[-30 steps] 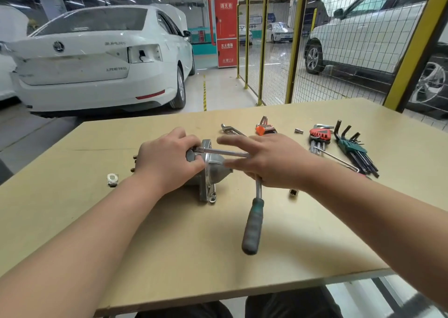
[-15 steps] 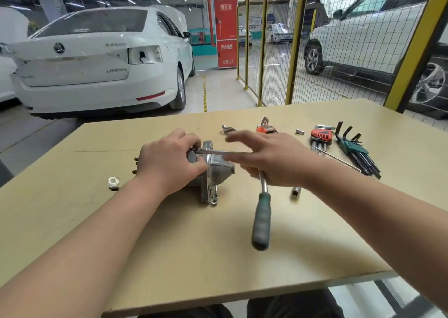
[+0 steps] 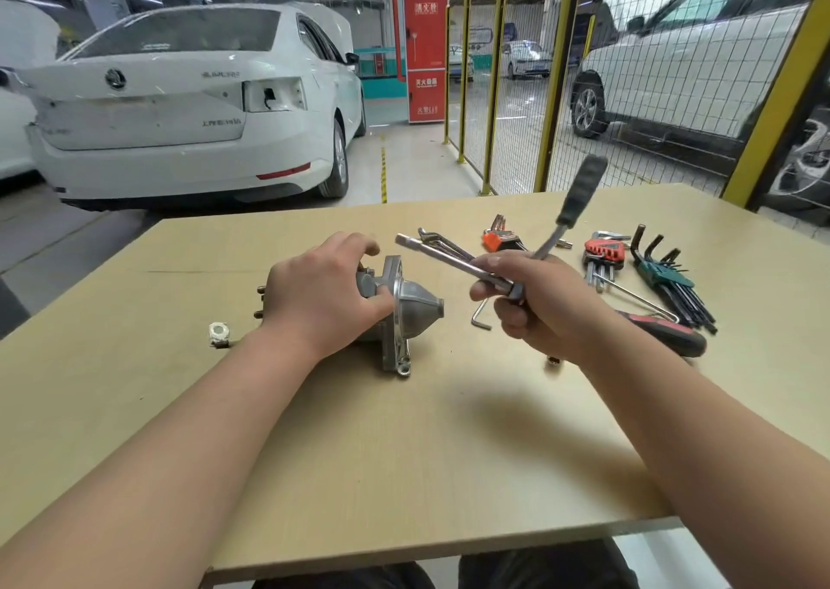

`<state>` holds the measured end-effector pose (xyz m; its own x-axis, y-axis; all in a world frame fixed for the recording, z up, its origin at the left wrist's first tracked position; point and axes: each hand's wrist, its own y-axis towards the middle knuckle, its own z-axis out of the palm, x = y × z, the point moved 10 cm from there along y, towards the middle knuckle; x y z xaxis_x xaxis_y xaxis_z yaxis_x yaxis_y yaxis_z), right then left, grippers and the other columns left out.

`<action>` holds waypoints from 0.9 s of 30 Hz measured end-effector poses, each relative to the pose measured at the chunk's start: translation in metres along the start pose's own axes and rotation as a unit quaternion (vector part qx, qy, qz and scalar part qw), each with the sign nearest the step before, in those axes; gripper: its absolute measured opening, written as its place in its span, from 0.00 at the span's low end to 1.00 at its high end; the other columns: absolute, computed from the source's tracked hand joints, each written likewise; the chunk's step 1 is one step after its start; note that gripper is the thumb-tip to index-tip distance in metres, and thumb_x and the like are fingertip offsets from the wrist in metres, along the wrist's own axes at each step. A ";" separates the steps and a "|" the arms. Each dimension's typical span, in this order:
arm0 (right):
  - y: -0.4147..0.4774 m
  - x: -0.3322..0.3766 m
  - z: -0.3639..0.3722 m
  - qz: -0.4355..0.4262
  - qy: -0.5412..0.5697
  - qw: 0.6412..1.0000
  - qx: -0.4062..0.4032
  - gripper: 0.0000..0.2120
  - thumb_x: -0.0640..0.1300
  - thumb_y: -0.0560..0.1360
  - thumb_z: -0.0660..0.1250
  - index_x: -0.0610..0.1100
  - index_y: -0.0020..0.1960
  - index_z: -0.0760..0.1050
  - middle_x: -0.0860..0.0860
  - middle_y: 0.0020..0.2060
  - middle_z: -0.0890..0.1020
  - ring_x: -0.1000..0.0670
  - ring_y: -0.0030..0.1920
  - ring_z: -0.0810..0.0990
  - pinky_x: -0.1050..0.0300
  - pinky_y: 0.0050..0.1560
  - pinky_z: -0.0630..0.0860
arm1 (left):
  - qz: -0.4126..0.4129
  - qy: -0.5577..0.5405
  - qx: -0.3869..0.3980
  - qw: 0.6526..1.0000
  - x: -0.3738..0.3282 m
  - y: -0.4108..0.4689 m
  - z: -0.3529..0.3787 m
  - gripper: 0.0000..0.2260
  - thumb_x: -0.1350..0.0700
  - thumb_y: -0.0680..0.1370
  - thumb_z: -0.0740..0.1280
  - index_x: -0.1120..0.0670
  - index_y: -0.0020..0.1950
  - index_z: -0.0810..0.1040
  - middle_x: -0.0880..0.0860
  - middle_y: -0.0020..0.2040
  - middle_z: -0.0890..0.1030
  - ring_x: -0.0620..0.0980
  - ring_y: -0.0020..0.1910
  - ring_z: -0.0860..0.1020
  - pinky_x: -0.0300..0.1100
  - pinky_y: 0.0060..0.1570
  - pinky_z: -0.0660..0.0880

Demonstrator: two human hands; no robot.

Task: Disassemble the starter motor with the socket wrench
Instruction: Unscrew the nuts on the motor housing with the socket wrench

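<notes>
The silver starter motor (image 3: 411,307) lies on its side on the wooden table (image 3: 404,453), its cone-shaped nose pointing right. My left hand (image 3: 319,294) grips its body from above, hiding most of the housing. My right hand (image 3: 536,301) holds the socket wrench (image 3: 453,260) in the air to the right of the motor. The wrench's extension bar points up-left, its square tip clear of the motor. Its dark handle (image 3: 581,191) sticks up and away toward the fence.
Hex key sets with orange (image 3: 496,238), red (image 3: 604,251) and green (image 3: 664,271) holders lie at the back right. A red-black screwdriver handle (image 3: 669,334) and a loose hex key (image 3: 480,316) lie near my right hand. A small white part (image 3: 219,332) sits left.
My right hand has lifted the socket wrench away from the motor and swung its handle from near the table's front up toward the back. My left hand stays on the motor.
</notes>
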<state>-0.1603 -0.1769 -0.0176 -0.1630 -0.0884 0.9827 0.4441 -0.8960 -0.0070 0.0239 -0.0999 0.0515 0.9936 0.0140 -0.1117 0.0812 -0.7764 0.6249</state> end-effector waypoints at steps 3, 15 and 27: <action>0.000 0.003 0.000 -0.001 -0.041 0.999 0.018 0.09 0.37 0.78 0.59 0.39 0.49 0.79 0.43 0.30 0.79 0.52 0.20 0.62 0.65 0.21 0.60 | -0.002 0.005 -0.001 1.000 0.002 0.000 0.001 0.17 0.42 0.66 0.62 0.44 0.52 0.74 0.42 0.46 0.78 0.47 0.39 0.75 0.39 0.34 0.61; 0.007 0.009 0.010 0.076 -0.091 0.991 0.067 0.07 0.40 0.75 0.63 0.37 0.45 0.78 0.42 0.31 0.79 0.53 0.19 0.61 0.65 0.20 0.59 | 0.025 0.006 0.062 0.998 -0.003 0.005 0.011 0.17 0.44 0.70 0.61 0.36 0.58 0.65 0.39 0.49 0.74 0.43 0.41 0.73 0.38 0.33 0.63; 0.015 -0.010 0.024 0.213 0.024 0.971 0.103 0.11 0.46 0.79 0.56 0.43 0.41 0.71 0.48 0.26 0.75 0.58 0.15 0.58 0.67 0.14 0.56 | 0.027 0.046 0.105 0.993 -0.004 0.010 0.020 0.19 0.42 0.68 0.52 0.37 0.56 0.73 0.36 0.52 0.77 0.43 0.53 0.74 0.40 0.38 0.64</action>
<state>-0.1309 -0.1795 -0.0226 0.0349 -0.4567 0.8889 0.6470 -0.6676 -0.3684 0.0190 -0.1198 0.0429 0.9998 0.0181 -0.0061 0.0189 -0.8920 0.4516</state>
